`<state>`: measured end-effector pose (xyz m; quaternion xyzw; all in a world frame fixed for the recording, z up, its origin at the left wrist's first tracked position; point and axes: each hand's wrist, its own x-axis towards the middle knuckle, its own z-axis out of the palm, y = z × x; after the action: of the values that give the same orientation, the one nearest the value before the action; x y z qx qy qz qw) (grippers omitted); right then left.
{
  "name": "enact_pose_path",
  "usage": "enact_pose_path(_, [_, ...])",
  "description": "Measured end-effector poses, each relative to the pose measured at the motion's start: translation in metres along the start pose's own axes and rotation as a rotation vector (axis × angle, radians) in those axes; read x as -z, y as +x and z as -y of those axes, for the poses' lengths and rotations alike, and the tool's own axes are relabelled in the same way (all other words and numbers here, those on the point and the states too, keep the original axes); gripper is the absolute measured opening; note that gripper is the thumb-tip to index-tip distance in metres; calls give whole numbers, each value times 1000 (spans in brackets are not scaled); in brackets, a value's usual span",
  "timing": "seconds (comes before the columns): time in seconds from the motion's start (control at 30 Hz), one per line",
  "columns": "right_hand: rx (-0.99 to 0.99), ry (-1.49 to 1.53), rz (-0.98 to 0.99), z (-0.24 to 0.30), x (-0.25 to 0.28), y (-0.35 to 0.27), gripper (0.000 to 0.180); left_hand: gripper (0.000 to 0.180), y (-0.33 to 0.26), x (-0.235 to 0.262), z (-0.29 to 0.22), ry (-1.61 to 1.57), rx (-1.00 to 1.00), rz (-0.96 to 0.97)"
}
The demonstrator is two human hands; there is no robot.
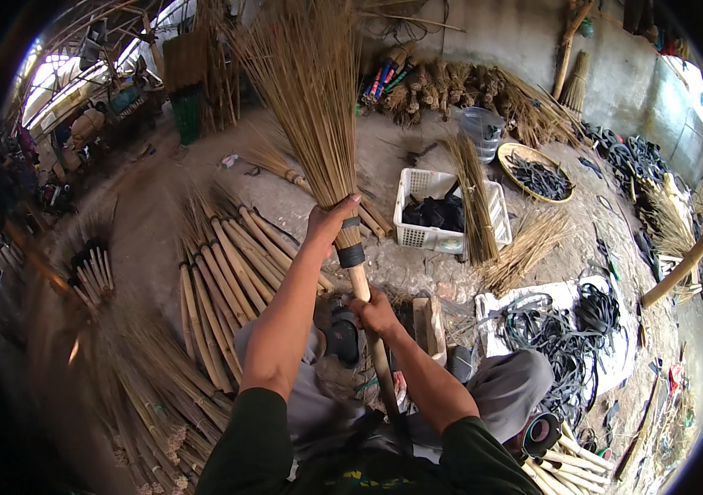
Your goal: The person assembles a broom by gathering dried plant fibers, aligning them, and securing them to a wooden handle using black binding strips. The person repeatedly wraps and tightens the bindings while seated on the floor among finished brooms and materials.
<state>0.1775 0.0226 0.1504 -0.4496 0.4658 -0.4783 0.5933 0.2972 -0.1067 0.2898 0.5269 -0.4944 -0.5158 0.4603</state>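
Note:
A long broom (318, 124) of stiff brown bristles runs from my lap up and away, its brush end farthest from me. My left hand (333, 221) is closed round the base of the bristles, beside a narrow dark band. Just below it, a wider black rubber binding (351, 255) wraps the joint between brush and handle. Lower down, my right hand (376, 313) grips the pale wooden handle (359, 283). The handle's lower end passes down between my legs, where it is partly hidden.
Finished-looking brooms (232, 272) lie fanned out at my left. Ahead stands a white plastic crate (413, 237) holding black strips, near a yellow basket (567, 194) of dark pieces. Black rubber strips (561, 330) tangle on a white sheet at right. Bare handles (570, 466) lie at lower right.

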Motion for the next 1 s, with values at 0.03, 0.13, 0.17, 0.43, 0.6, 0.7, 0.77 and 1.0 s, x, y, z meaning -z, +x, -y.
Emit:
enact_pose_path(0.03, [72,-46,-45,8,-2,4,28,91,0,7,-8,-16,-34,9])
enact_pose_path(0.13, [143,-107,-34,52,-10,25,35,107,-4,31,-42,-60,-95,-53])
enact_pose_path(0.17, [110,-123,-8,70,-13,32,38,104,-9,45,-56,166,-292,-160])
enact_pose_path(0.43, [154,-657,208,181,19,59,51,96,-40,80,-91,1916,-941,-105])
enact_pose_path(0.6, [771,-731,-337,105,72,14,41,71,-14,48,-36,1824,-610,455])
enact_pose_path(0.7, [444,-412,-836,-6,84,-44,30,61,-7,35,7,1664,-541,474])
enact_pose_path(0.77, [70,-700,-635,-90,82,-81,37,52,-3,31,25,1553,-443,518])
enact_pose_path(1.0, [-714,-911,-324,-246,75,-135,72,60,2,29,33,1396,-202,662])
